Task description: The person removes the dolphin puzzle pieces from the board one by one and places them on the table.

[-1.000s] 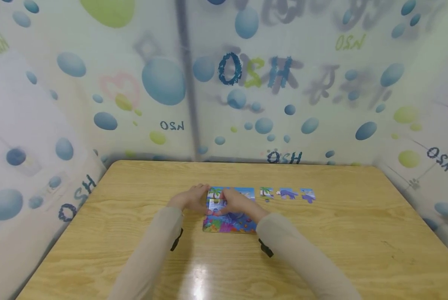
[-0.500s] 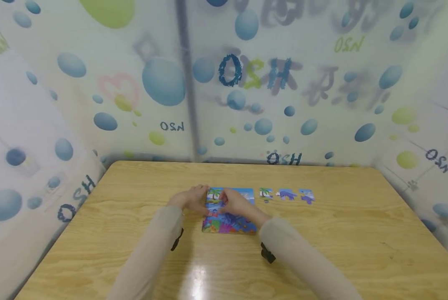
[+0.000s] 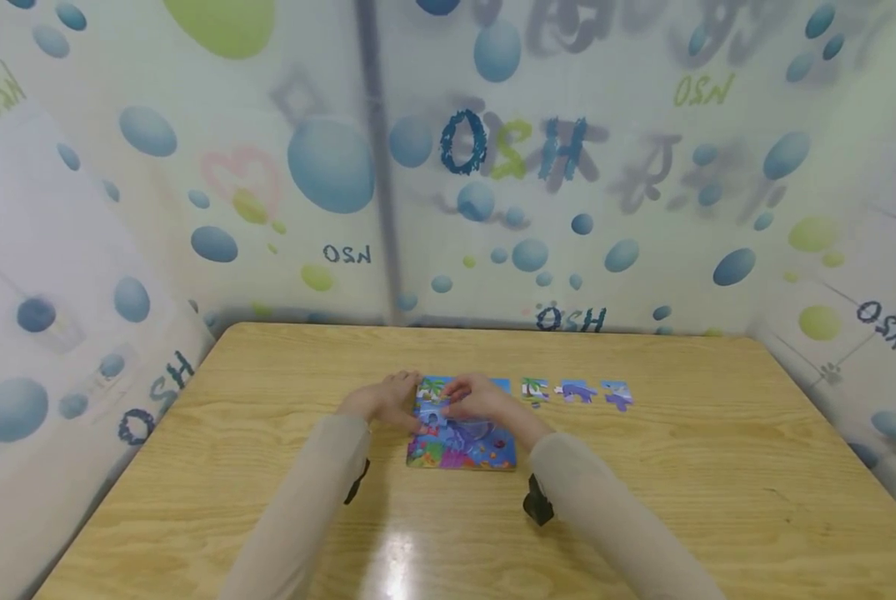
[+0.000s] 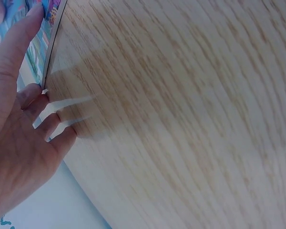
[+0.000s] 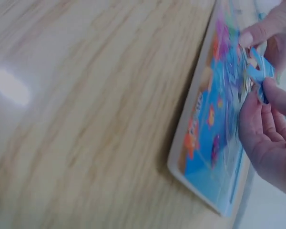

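A colourful sea-themed jigsaw puzzle board [image 3: 466,455] lies flat on the table. My left hand [image 3: 378,398] is at its left side, with the thumb on the picture and the other fingers loosely bent along the edge. In the right wrist view my right hand [image 5: 271,129] pinches a blue puzzle piece [image 5: 261,71] between thumb and forefinger, tilted over the board. The head view hides most of that piece behind the fingers. To the right of the board lie a palm-tree piece [image 3: 533,388], a purple dolphin piece [image 3: 577,391] and a blue-and-purple piece [image 3: 616,395].
The wooden table [image 3: 643,500] reaches back to a patterned curtain [image 3: 493,250] with blue and green ovals, which also hangs at both sides. A bright reflection shows on the tabletop near the front.
My right hand has shifted slightly right and up from the board's left part, uncovering more of the picture. The left hand stays at the edge, and the three loose pieces lie as before.
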